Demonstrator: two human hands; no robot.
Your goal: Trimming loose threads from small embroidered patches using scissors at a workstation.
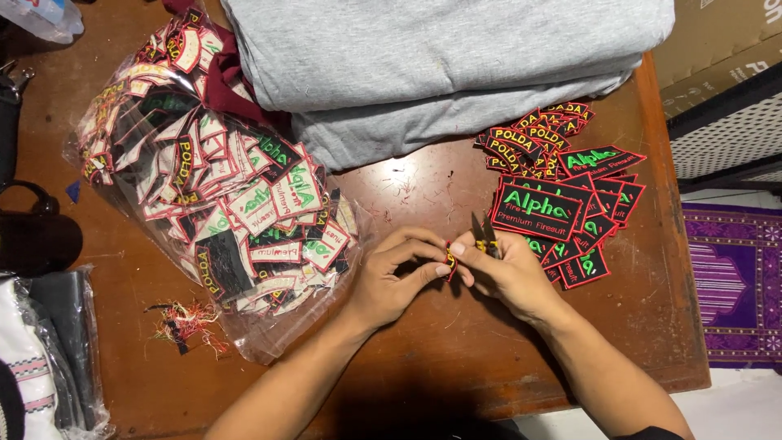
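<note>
Patch (pixel 449 262), small and curved with a red edge, sits pinched between the fingertips of the left hand (pixel 389 281) and the right hand (pixel 509 273), which also grips small snips (pixel 481 232). Beyond the right hand lie sorted black patches (pixel 562 200); beside the left, a clear bag of patches (pixel 216 187) on the wooden table (pixel 456 342).

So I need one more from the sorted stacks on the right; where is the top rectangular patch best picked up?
Take the top rectangular patch by its upper-left corner, coming from the left. That corner lies over bare table, while the right hand covers the lower edge.
</note>
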